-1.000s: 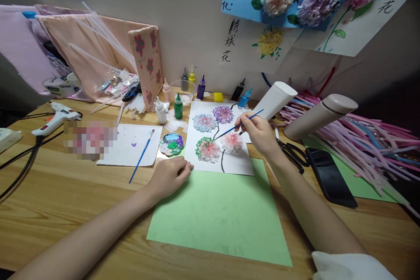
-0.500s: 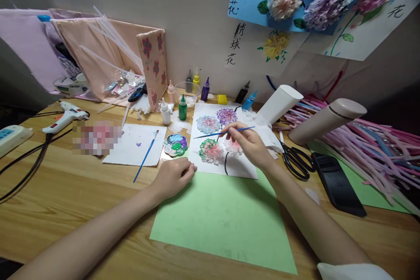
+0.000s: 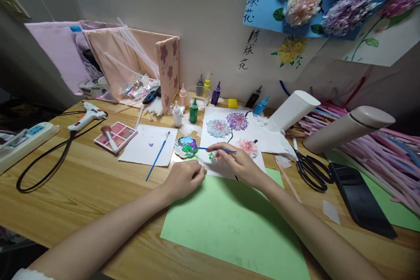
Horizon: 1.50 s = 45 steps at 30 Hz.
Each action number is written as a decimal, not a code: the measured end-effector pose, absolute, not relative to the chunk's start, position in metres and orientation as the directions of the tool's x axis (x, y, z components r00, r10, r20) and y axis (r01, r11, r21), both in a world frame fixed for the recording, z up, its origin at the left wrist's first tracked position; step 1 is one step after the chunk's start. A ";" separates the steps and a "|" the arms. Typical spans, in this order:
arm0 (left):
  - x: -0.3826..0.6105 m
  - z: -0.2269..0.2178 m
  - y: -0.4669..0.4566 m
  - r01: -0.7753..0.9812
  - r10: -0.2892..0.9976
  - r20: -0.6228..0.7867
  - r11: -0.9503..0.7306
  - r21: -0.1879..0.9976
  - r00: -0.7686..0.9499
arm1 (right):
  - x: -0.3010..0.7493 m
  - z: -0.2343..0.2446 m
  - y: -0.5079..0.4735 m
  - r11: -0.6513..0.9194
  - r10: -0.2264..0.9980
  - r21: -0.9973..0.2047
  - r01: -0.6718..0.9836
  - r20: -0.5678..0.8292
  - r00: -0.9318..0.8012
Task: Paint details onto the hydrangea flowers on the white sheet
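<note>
My right hand (image 3: 236,162) pinches a thin blue paintbrush (image 3: 215,149) whose tip reaches left onto the small flower-shaped paint palette (image 3: 185,147). The hand lies over a white sheet with paper flowers (image 3: 229,129), hiding part of the green-edged flower. My left hand (image 3: 183,178) rests curled on the sheet's lower left corner, fingers pressed together. A green paper sheet (image 3: 226,223) lies on the wooden table (image 3: 82,192) in front of me.
A second blue brush (image 3: 157,156) lies on a white paper (image 3: 147,144). Paint bottles (image 3: 193,111), a glue gun (image 3: 87,117), a makeup palette (image 3: 115,135), a power strip (image 3: 22,142), scissors (image 3: 310,168), a black phone (image 3: 361,199), two tubes (image 3: 348,127) and pink straws (image 3: 387,148) surround the work.
My right hand has swung the brush down and left, from above the flowers to the paint palette. The view has shifted left. My left hand stays put.
</note>
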State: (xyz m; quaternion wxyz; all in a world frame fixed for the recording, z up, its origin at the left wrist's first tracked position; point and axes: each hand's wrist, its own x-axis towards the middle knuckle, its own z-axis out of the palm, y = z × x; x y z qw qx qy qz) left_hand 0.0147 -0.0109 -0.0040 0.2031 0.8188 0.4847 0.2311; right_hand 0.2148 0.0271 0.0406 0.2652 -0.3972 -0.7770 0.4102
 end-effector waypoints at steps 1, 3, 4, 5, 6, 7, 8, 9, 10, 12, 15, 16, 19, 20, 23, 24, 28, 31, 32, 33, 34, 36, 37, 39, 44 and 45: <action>0.015 -0.004 -0.011 0.703 0.889 0.178 -0.444 0.556 0.421 | 0.214 0.040 0.027 0.343 0.835 -0.853 0.394 0.084 -0.544; 0.015 -0.004 -0.011 0.710 0.892 0.174 -0.439 0.551 0.417 | 0.214 0.040 0.027 0.338 0.836 -0.860 0.383 0.088 -0.542; 0.015 -0.004 -0.011 0.713 0.892 0.175 -0.440 0.546 0.416 | 0.215 0.040 0.028 0.339 0.839 -0.864 0.373 0.097 -0.535; 0.015 -0.004 -0.011 0.717 0.892 0.177 -0.442 0.540 0.416 | 0.215 0.040 0.028 0.338 0.844 -0.868 0.363 0.108 -0.526; 0.015 -0.003 -0.011 0.720 0.891 0.181 -0.445 0.532 0.417 | 0.215 0.039 0.028 0.335 0.848 -0.873 0.354 0.116 -0.517; 0.015 -0.003 -0.012 0.723 0.890 0.185 -0.448 0.525 0.417 | 0.216 0.039 0.028 0.330 0.852 -0.877 0.348 0.119 -0.510; 0.015 -0.003 -0.012 0.728 0.889 0.190 -0.451 0.517 0.416 | 0.216 0.038 0.028 0.324 0.856 -0.880 0.346 0.117 -0.504; 0.015 -0.003 -0.012 0.731 0.889 0.194 -0.452 0.511 0.414 | 0.216 0.037 0.029 0.315 0.859 -0.883 0.347 0.110 -0.500; 0.015 -0.002 -0.013 0.734 0.888 0.199 -0.455 0.505 0.413 | 0.215 0.036 0.029 0.308 0.862 -0.886 0.348 0.105 -0.496; 0.015 -0.002 -0.013 0.736 0.886 0.212 -0.461 0.495 0.413 | 0.213 0.033 0.029 0.304 0.867 -0.888 0.345 0.108 -0.486; 0.016 -0.003 -0.013 0.740 0.882 0.236 -0.472 0.480 0.409 | 0.208 0.032 0.027 0.310 0.874 -0.892 0.329 0.131 -0.469; 0.016 -0.003 -0.013 0.741 0.880 0.245 -0.475 0.474 0.407 | 0.208 0.032 0.025 0.312 0.878 -0.895 0.318 0.143 -0.457; 0.016 -0.005 -0.014 0.747 0.876 0.265 -0.482 0.458 0.403 | 0.210 0.033 0.016 0.319 0.899 -0.910 0.266 0.201 -0.389; 0.015 -0.005 -0.014 0.749 0.876 0.269 -0.483 0.454 0.401 | 0.214 0.032 0.012 0.324 0.907 -0.912 0.253 0.223 -0.359; 0.014 -0.005 -0.016 0.749 0.875 0.274 -0.484 0.452 0.400 | 0.233 0.024 0.001 0.344 0.929 -0.903 0.257 0.288 -0.231; 0.014 -0.004 -0.016 0.746 0.874 0.273 -0.486 0.455 0.403 | 0.241 0.020 -0.002 0.349 0.934 -0.897 0.271 0.310 -0.177; 0.014 -0.002 -0.019 0.713 0.857 0.262 -0.516 0.475 0.445 | 0.272 0.001 -0.007 0.382 0.914 -0.873 0.303 0.406 0.015; 0.015 -0.002 -0.018 0.692 0.844 0.245 -0.533 0.486 0.478 | 0.283 -0.009 -0.004 0.409 0.884 -0.871 0.272 0.452 0.118; 0.015 -0.002 -0.018 0.690 0.839 0.236 -0.539 0.483 0.491 | 0.285 -0.012 -0.003 0.409 0.879 -0.874 0.263 0.455 0.144; 0.015 -0.003 -0.018 0.689 0.834 0.228 -0.545 0.478 0.502 | 0.285 -0.015 -0.001 0.407 0.876 -0.876 0.259 0.455 0.161; 0.016 -0.003 -0.017 0.688 0.829 0.222 -0.552 0.471 0.513 | 0.285 -0.017 0.000 0.407 0.873 -0.876 0.259 0.457 0.171; 0.017 -0.005 -0.017 0.684 0.816 0.230 -0.573 0.452 0.530 | 0.284 -0.021 0.002 0.429 0.862 -0.862 0.270 0.480 0.164; 0.018 -0.005 -0.017 0.682 0.806 0.248 -0.588 0.434 0.537 | 0.284 -0.022 0.002 0.448 0.854 -0.851 0.274 0.498 0.151; 0.020 -0.007 -0.017 0.679 0.770 0.303 -0.638 0.364 0.561 | 0.284 -0.024 0.003 0.481 0.842 -0.836 0.266 0.524 0.124; 0.023 -0.010 -0.019 0.651 0.639 0.423 -0.746 0.138 0.642 | 0.288 -0.025 0.004 0.449 0.874 -0.868 0.211 0.476 0.098; 0.023 -0.009 -0.019 0.649 0.640 0.416 -0.748 0.142 0.647 | 0.288 -0.025 0.004 0.440 0.881 -0.875 0.201 0.464 0.093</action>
